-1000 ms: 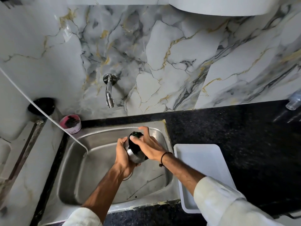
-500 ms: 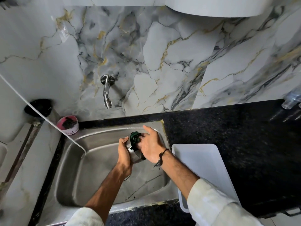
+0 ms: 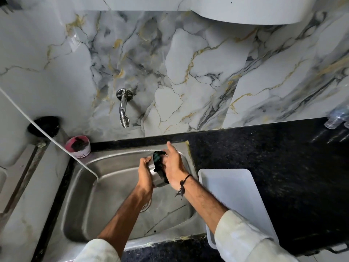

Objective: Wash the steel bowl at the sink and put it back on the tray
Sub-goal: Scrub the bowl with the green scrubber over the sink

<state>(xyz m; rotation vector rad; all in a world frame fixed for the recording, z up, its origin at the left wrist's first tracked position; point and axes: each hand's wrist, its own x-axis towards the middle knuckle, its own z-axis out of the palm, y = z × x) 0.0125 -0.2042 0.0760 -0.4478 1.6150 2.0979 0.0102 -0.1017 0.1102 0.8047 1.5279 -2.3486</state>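
Observation:
Over the steel sink [image 3: 105,188] I hold a small steel bowl [image 3: 156,176], tipped on its side. My left hand [image 3: 144,172] grips its left wall. My right hand [image 3: 174,167] presses a dark green scrubber [image 3: 158,159] against the bowl's mouth, index finger pointing up. The bowl's inside is hidden by the scrubber and my hand. The white tray [image 3: 234,188] lies on the black counter just right of the sink, with nothing in it.
A wall tap [image 3: 123,108] sticks out above the sink's back, no water running. A pink tub [image 3: 78,145] holding dark scrub material sits at the sink's back left corner. A white hose [image 3: 47,137] crosses the left side. Clear bottles [image 3: 336,120] stand far right.
My right hand has turned the scrubber around the bowl's mouth, and the bowl has rotated a little in my left hand. Both hands stay over the sink's back right part.

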